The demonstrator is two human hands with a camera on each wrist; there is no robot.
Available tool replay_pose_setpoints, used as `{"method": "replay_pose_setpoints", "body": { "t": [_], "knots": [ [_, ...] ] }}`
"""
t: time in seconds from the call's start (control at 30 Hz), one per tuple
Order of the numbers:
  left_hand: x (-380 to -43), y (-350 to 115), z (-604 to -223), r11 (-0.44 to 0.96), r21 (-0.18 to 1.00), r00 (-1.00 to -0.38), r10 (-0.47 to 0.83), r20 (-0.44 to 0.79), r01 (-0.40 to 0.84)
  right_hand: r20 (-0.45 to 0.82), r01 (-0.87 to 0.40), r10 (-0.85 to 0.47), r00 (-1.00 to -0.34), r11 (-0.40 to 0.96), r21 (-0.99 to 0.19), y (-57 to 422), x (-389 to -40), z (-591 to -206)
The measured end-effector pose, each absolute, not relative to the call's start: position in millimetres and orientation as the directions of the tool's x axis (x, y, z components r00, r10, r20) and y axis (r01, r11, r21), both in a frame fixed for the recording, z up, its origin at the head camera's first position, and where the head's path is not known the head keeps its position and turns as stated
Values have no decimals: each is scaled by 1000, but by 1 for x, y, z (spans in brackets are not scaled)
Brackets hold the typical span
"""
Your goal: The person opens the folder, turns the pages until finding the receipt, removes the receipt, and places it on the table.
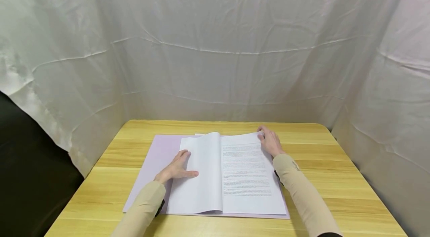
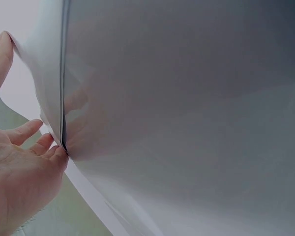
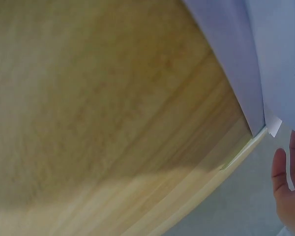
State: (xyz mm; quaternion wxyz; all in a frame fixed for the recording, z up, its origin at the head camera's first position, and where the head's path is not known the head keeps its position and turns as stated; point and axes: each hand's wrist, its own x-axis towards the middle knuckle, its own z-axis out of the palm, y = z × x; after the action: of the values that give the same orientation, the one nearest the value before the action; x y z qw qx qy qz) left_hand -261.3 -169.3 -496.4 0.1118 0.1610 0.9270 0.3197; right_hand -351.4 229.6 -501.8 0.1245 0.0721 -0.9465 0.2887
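Note:
A printed document lies spread over a lilac folder [image 1: 168, 147]. Its right page [image 1: 246, 170] carries lines of small text, while the blank left sheet [image 1: 201, 177] bulges up in a curve along the middle. My left hand [image 1: 178, 168] rests on that left sheet near its outer edge, thumb pointing right and fingers extended. The left wrist view shows the fingers [image 2: 32, 132] spread at the sheet's edge. At the far right corner of the printed page, my right hand [image 1: 271, 143] pinches the paper, its fingertips [image 3: 279, 160] partly hidden by the page in the right wrist view.
The folder lies on a light wooden table [image 1: 336, 184]. A small white paper edge [image 1: 199, 134] sticks out behind the folder. Pale grey curtains [image 1: 235, 61] hang around the back and sides, with a black area [image 1: 30, 170] at the left.

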Motion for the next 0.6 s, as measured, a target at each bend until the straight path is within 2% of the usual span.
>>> {"method": "replay_pose_setpoints", "body": {
  "t": [0.6],
  "knots": [
    [-263, -170, -499, 747, 628, -925, 364, -111, 219, 246, -129, 27, -969, 793, -595, 230, -345, -498]
  ]
}}
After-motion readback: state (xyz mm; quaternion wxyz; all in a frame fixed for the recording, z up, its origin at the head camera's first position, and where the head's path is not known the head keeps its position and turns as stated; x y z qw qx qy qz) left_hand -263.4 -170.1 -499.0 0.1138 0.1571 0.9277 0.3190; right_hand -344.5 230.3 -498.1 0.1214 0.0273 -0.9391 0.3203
